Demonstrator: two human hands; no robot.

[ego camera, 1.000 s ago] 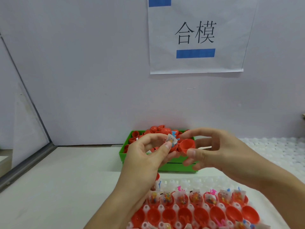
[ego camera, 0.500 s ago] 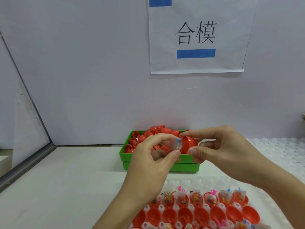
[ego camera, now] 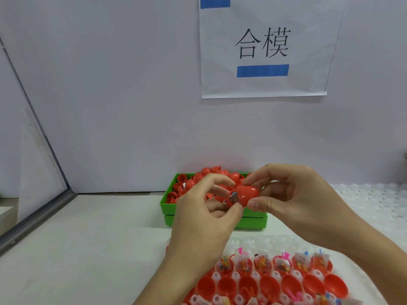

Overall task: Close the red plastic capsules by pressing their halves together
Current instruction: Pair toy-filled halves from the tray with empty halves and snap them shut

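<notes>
Wall (ego camera: 110, 84): a pale wall is standing behind the counter, with a white paper sign (ego camera: 263, 47) hanging on it, showing two black characters and blue bars.
Counter (ego camera: 77, 249): a white counter is carrying everything below the hands.
White tray (ego camera: 253, 242): a clear-white moulded tray is lying at the near edge, its cups holding open red halves (ego camera: 271, 286); the farther row is holding small packets of coloured toys (ego camera: 263, 263).
Green bin (ego camera: 253, 222): a green bin is sitting behind the tray, near the wall, heaped with loose red shells (ego camera: 211, 172).
Right hand (ego camera: 293, 201): it is reaching in from the right, thumb below and fingers above, pinching the right side of the capsule.
Left hand (ego camera: 202, 216): it is rising from below, fingers curled, thumb and fingertips pinching the capsule's left half, which is mostly hidden behind them.
Red capsule (ego camera: 245, 193): it is being held in the air between both hands, in front of the green bin and above the tray; its two halves are meeting, with a narrow gap showing a packet inside on the left.
</notes>
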